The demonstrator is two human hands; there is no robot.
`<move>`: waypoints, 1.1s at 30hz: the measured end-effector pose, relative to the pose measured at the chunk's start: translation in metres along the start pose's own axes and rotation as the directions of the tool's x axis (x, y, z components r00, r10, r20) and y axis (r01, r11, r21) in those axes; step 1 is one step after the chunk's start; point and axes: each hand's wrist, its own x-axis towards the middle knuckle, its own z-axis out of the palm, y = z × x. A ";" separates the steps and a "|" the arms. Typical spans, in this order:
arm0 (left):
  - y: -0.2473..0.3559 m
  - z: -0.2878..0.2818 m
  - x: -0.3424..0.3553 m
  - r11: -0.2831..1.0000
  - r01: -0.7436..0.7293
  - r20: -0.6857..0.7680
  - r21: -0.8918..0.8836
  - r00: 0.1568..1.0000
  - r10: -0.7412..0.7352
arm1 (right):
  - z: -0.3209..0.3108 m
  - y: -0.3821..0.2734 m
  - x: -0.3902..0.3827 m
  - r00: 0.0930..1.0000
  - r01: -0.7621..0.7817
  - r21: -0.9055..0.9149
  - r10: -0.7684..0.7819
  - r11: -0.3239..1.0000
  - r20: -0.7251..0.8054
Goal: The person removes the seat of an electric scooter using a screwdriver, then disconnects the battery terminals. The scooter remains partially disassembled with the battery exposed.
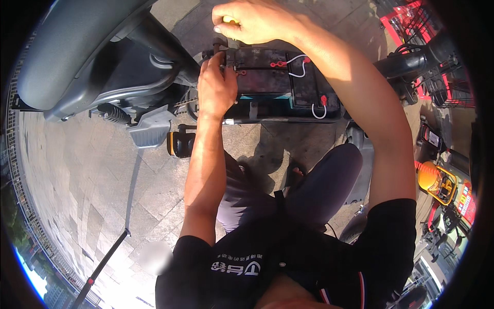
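Dark batteries [257, 80] sit in the frame of an electric scooter in front of me, with red terminal ends and white wires. My right hand [257, 23] is closed around a yellow-handled tool [231, 20], above the batteries' far left corner. The tool's tip cannot be made out. At the left end of the batteries is my left hand [216, 87], its fingers bent down around a dark part [219, 45]. What lies under those fingertips is hidden.
The scooter's black seat [77, 56] rises at the left, above a grey footrest [150, 127] and a pedal [181, 144]. Paving lies below. Other vehicles with a red frame [411, 20] and an orange lamp-like part [428, 176] stand at the right.
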 end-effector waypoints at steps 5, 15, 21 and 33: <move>-0.019 0.012 0.032 0.995 -0.031 0.291 0.095 0.957 0.002 | 0.007 0.007 -0.002 0.999 -0.043 0.213 0.043 0.976 0.003; -0.013 0.016 0.041 0.982 0.096 0.230 0.162 0.964 -0.132 | 0.027 0.003 0.006 0.936 -0.250 0.172 0.283 0.953 -0.210; -0.008 0.010 0.046 0.993 0.092 0.351 0.071 0.930 -0.111 | 0.029 -0.003 0.001 0.932 -0.276 0.162 0.305 0.947 -0.196; -0.012 0.003 0.058 0.989 0.019 0.482 0.146 0.872 -0.088 | 0.030 -0.006 -0.001 0.884 -0.300 0.236 0.362 0.924 -0.296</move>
